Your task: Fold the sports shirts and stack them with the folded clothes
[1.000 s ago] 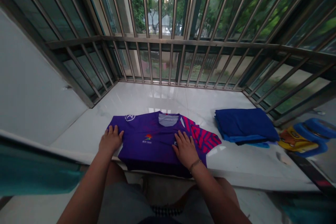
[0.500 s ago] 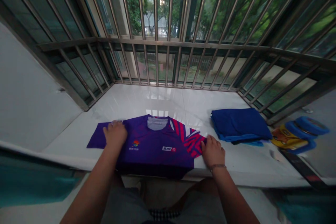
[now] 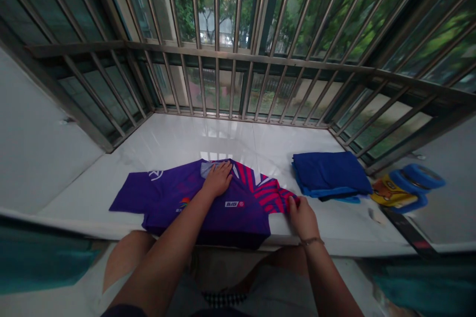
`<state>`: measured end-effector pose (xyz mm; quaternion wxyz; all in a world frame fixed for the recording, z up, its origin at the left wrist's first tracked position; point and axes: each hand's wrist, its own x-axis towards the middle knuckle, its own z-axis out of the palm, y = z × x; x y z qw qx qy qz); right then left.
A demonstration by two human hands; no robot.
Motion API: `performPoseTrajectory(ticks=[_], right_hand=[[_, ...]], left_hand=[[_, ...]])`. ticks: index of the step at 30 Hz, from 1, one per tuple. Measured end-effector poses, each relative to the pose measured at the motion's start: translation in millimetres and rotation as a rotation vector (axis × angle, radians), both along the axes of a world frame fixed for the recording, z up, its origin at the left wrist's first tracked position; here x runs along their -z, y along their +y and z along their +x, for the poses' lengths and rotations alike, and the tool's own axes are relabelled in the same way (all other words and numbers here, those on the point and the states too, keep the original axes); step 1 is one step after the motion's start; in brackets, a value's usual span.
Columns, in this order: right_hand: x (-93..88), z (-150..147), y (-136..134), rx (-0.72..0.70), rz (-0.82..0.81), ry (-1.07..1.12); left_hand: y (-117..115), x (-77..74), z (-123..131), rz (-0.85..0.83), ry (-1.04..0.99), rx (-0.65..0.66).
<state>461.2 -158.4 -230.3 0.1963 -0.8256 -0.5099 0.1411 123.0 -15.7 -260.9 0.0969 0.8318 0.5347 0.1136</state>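
A purple short-sleeved sports jersey (image 3: 167, 190) lies face up on the white sill, its lower part hanging over the front edge. Its right-hand shoulder and sleeve carry pink and white stripes. My left hand (image 3: 218, 178) rests flat on the jersey at the neckline, fingers stretched and covering part of the grey collar lining. With my right hand (image 3: 303, 217) I pinch the hem of the pink-striped sleeve between thumb and fingers. The plain purple sleeve on the left lies spread out, untouched.
Folded blue clothing (image 3: 330, 173) sits to the right on the white sill (image 3: 260, 138). Beyond it stand a blue-and-yellow container (image 3: 401, 188) and a dark strap-like strip (image 3: 411, 232). Metal window bars (image 3: 238, 57) close off the back. Teal cloth (image 3: 40, 267) hangs at the lower left.
My left hand has moved right from the plain sleeve to the collar. The striped sleeve now lies straighter, held at its hem by my right hand. The view has shifted slightly.
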Motion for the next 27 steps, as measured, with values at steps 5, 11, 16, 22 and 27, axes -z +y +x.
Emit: performPoseTrajectory(ticks=[5, 11, 16, 22, 27], right_hand=[[-24.8, -24, -7, -0.051, 0.332, 0.253], [-48.8, -81, -43, -0.969, 0.569, -0.043], [-24.2, -97, -70, -1.183, 0.356, -0.223], [-3.7, -76, -97, -1.118, 0.266, -0.189], [-11.0, -63, -111, -0.962, 0.496, -0.077]], left_hand=[[3, 2.7, 0, -0.037, -0.01, 0.014], [12, 10.5, -7, -0.06, -0.144, -0.019], [17, 15.3, -9, -0.054, -0.194, -0.049], [17, 15.2, -9, -0.037, -0.246, -0.062], [15, 12.6, -8, -0.019, -0.266, -0.06]])
